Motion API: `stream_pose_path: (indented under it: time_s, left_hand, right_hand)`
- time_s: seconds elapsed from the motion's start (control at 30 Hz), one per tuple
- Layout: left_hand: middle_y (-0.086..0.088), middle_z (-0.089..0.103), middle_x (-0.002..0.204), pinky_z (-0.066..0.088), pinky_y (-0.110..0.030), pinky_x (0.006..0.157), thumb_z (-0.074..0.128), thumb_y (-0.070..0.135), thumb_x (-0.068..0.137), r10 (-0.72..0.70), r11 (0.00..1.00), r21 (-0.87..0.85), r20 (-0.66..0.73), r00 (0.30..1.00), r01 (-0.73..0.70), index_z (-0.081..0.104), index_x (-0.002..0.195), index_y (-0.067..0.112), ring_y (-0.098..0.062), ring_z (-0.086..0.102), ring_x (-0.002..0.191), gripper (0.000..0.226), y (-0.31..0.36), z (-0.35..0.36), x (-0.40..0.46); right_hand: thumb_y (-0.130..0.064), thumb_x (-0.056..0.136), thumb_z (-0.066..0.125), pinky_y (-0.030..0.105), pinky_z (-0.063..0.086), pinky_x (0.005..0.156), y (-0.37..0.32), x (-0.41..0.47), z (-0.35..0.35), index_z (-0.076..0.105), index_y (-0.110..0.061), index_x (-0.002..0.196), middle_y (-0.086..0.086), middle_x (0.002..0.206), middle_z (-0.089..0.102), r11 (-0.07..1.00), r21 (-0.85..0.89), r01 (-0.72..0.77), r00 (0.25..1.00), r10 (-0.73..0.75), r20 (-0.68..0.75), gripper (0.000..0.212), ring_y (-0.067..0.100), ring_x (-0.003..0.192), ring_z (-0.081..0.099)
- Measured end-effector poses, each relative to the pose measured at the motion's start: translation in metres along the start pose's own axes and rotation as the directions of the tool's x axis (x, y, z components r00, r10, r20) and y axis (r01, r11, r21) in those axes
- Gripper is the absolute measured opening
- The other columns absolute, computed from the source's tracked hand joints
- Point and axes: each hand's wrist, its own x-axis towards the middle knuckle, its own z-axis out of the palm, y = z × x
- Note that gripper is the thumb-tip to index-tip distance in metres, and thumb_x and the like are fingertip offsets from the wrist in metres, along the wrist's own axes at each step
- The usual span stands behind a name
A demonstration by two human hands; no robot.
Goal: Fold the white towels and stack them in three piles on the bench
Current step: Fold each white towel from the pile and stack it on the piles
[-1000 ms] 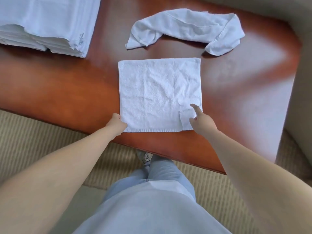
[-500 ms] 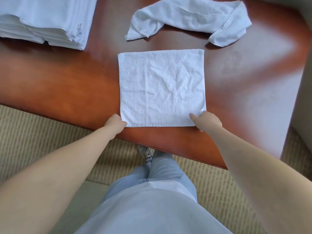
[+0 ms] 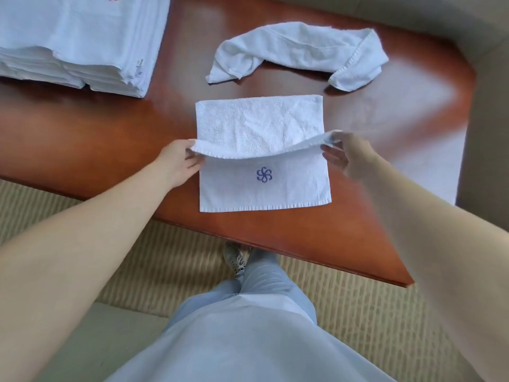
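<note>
1. A moment ago the towel lay flat and square, with both hands at its near corners. Now the near edge is lifted up and partway back, and a layer under it shows with a blue flower mark.
2. The towel sits near the front edge of the bench, right in front of the person.
3. The left hand pinches the left corner of the lifted edge with its thumb on top.
4. The right hand pinches the right corner. It is blurry, so I cannot tell just how its fingers lie.
5. Holding both corners keeps the edge straight, so the fold should land even. I think the person is folding this top layer toward the far side.
6. Behind it lies a crumpled towel, not folded yet. It looks like the next one to do.
7. At the far left is a tall pile of folded towels. I can see only this one pile, so more piling seems left to do.
8. Below the bench are striped floor mats and the person's legs.
</note>
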Motion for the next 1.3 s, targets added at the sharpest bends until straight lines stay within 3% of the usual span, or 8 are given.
stream_pose_path:
  time_s: [0.1, 0.2, 0.53, 0.67, 0.8, 0.9, 1.07, 1.3]
  left_hand:
    - [-0.009, 0.076, 0.110, 0.054, -0.036, 0.102, 0.047, 0.011, 0.099, 0.194, 0.930, -0.328, 0.057, 0.979, -0.165, 0.063, 0.122, 0.008, -0.023, 0.069, 0.109, 0.028, 0.058, 0.020, -0.019]
    - [-0.007, 0.078, 0.107, 0.059, -0.034, 0.093, 0.046, 0.010, 0.093, 0.291, 0.876, -0.420, 0.070, 0.954, -0.236, 0.066, 0.114, 0.010, -0.022, 0.072, 0.103, 0.029, 0.080, 0.022, -0.037]
    - [-0.010, 0.066, 0.120, 0.059, -0.033, 0.088, 0.055, 0.014, 0.099, -0.061, 0.949, 0.300, -0.122, 0.991, 0.095, 0.054, 0.127, 0.008, -0.021, 0.072, 0.102, 0.028, -0.070, -0.035, -0.005]
    - [-0.009, 0.058, 0.120, 0.057, -0.033, 0.093, 0.053, 0.012, 0.099, -0.132, 0.928, 0.330, -0.148, 0.980, 0.175, 0.044, 0.125, 0.013, -0.022, 0.068, 0.108, 0.028, -0.101, -0.051, 0.002]
    - [-0.002, 0.053, 0.109, 0.056, -0.035, 0.098, 0.053, 0.009, 0.094, -0.097, 0.945, 0.302, -0.119, 0.988, 0.129, 0.051, 0.111, 0.012, -0.019, 0.064, 0.108, 0.017, -0.110, -0.060, 0.003]
    - [0.000, 0.040, 0.081, 0.054, -0.034, 0.083, 0.056, 0.013, 0.090, 0.053, 0.769, 0.639, -0.099, 0.994, 0.022, 0.039, 0.074, 0.017, -0.014, 0.047, 0.079, 0.024, -0.123, -0.067, 0.005]
    - [0.001, 0.034, 0.072, 0.025, -0.035, 0.058, 0.060, 0.018, 0.087, 0.265, 0.469, 0.872, 0.016, 0.964, -0.143, 0.035, 0.074, 0.020, -0.018, 0.029, 0.063, 0.028, -0.135, -0.075, 0.006]
    - [0.003, 0.046, 0.108, 0.039, -0.033, 0.063, 0.058, 0.020, 0.092, 0.315, 0.296, 0.953, -0.038, 0.949, -0.060, 0.050, 0.082, 0.013, -0.017, 0.050, 0.076, 0.015, -0.147, -0.077, 0.008]
  right_hand:
    - [-0.010, 0.095, 0.056, 0.030, 0.061, 0.084, -0.058, -0.020, 0.020, 0.064, -0.012, 0.106, 0.003, 0.100, 0.069, 0.920, 0.363, 0.145, 0.976, -0.193, 0.098, 0.013, 0.020, 0.097, 0.073]
    - [-0.010, 0.095, 0.054, 0.033, 0.061, 0.087, -0.069, -0.038, 0.025, 0.063, -0.009, 0.111, 0.007, 0.100, 0.068, 0.879, 0.441, 0.183, 0.962, -0.252, 0.102, 0.018, 0.024, 0.094, 0.072]
    - [-0.009, 0.088, 0.057, 0.030, 0.062, 0.067, 0.087, -0.002, -0.035, 0.064, -0.008, 0.086, 0.013, 0.091, 0.070, 0.965, -0.262, -0.013, 0.987, -0.030, -0.160, 0.007, 0.019, 0.068, 0.075]
    - [-0.013, 0.092, 0.050, 0.045, 0.059, 0.093, 0.122, 0.010, -0.046, 0.060, -0.009, 0.091, 0.013, 0.103, 0.071, 0.887, -0.455, -0.074, 0.984, -0.010, -0.180, 0.011, 0.028, 0.096, 0.075]
    - [-0.020, 0.093, 0.046, 0.043, 0.058, 0.081, 0.126, 0.004, -0.048, 0.054, -0.010, 0.092, 0.005, 0.091, 0.062, 0.864, -0.501, -0.043, 0.979, -0.063, -0.192, 0.013, 0.027, 0.089, 0.069]
    - [-0.027, 0.090, 0.048, 0.035, 0.038, 0.062, 0.138, 0.003, -0.054, 0.052, -0.004, 0.092, 0.005, 0.079, 0.053, 0.671, -0.741, 0.030, 0.971, -0.194, -0.137, 0.023, 0.025, 0.070, 0.048]
    - [-0.024, 0.090, 0.052, 0.034, 0.035, 0.055, 0.148, 0.002, -0.062, 0.054, -0.008, 0.090, 0.001, 0.075, 0.054, 0.520, -0.848, 0.105, 0.952, -0.298, -0.065, 0.016, 0.022, 0.065, 0.048]
    - [-0.020, 0.097, 0.052, 0.033, 0.038, 0.072, 0.158, 0.004, -0.060, 0.057, -0.009, 0.102, 0.000, 0.113, 0.044, 0.419, -0.905, 0.077, 0.938, -0.338, -0.077, 0.013, 0.027, 0.083, 0.053]
